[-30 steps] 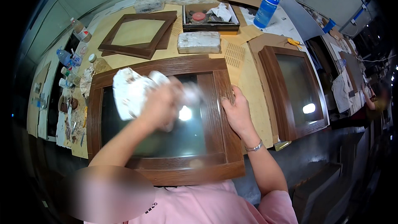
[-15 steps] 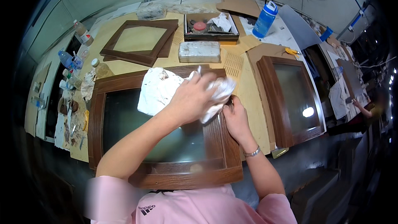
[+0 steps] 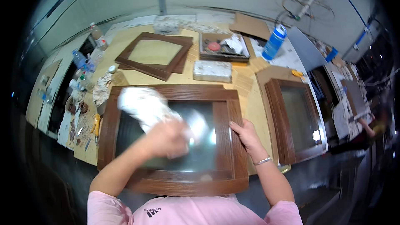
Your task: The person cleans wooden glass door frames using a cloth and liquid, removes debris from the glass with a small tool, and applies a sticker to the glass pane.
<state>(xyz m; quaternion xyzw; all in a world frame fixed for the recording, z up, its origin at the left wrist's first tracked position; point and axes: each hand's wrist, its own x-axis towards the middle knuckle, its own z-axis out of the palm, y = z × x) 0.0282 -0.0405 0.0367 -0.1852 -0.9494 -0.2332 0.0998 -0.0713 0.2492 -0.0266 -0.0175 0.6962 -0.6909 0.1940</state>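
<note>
Workshop, long pale wooden desk (image 3: 250, 87) along a grey wall, cluttered. Nearest the person: a dark brown wooden frame (image 3: 227, 141) with a glass pane (image 3: 200, 158), lying flat on the desk right in front of them. Left hand (image 3: 166, 139) over the pane, fingers closed on a crumpled white cloth (image 3: 146, 106); the cloth is blurred and spreads up toward the frame's top left corner. Right hand (image 3: 246, 135) rests flat on the frame's right rail, fingers together and stretched along the wood, not gripping; a bracelet (image 3: 262, 161) on the wrist. Left of the frame, along the desk edge: rags, small tools and brown smears, too small to tell apart. To the right, a second glazed brown frame (image 3: 296, 121) lies flat, just beside the first. Further back, a whitish block (image 3: 212, 71), then an empty brown frame (image 3: 154, 54) on the left and a shallow tray (image 3: 223, 48) with rags and a red lid. A blue bottle (image 3: 275, 41) stands at the far right, clear plastic bottles (image 3: 96, 36) at the far left.
</note>
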